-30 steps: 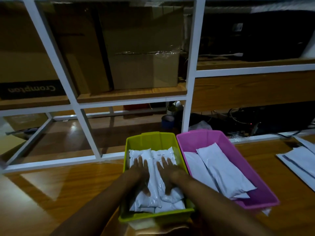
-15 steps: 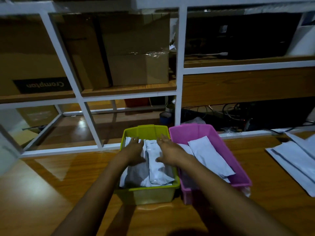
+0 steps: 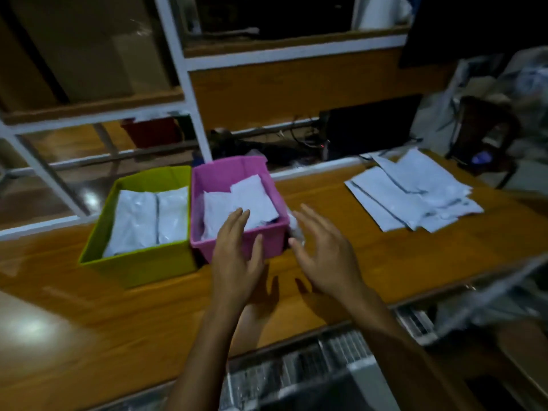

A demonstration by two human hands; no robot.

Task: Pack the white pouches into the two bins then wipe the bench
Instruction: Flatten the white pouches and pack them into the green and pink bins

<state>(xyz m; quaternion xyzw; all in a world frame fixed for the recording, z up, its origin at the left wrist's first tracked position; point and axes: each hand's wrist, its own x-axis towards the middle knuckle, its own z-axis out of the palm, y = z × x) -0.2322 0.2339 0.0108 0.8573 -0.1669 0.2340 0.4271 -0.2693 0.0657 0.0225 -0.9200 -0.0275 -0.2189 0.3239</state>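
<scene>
Wooden bench [image 3: 118,321]: warm brown, glossy, blurred at its near edge

Left hand [image 3: 237,262]: empty, fingers [image 3: 237,223] straight and close together, reaching over the near wall of the pink bin; tips lie over a pouch inside (contact cannot be told)

Right hand [image 3: 326,256]: empty, palm turned inward, fingers [image 3: 311,218] straight and fanned apart, held just right of the pink bin, beside a scrap of clear plastic [image 3: 295,229] at the bin's corner

Pink bin [image 3: 225,176]: on the bench, touching the green bin; holds white pouches [image 3: 252,197], flat, matte, overlapping at angles

Green bin [image 3: 142,268]: left of the pink; holds two white pouches [image 3: 142,218] side by side, lengthwise, nearly to the rim

Loose pouches [image 3: 415,194]: overlapping pile on the bench, well to the right of both bins

White shelf frame [image 3: 184,69]: behind the bench, with a cardboard box [image 3: 89,48] on its wooden shelf
</scene>
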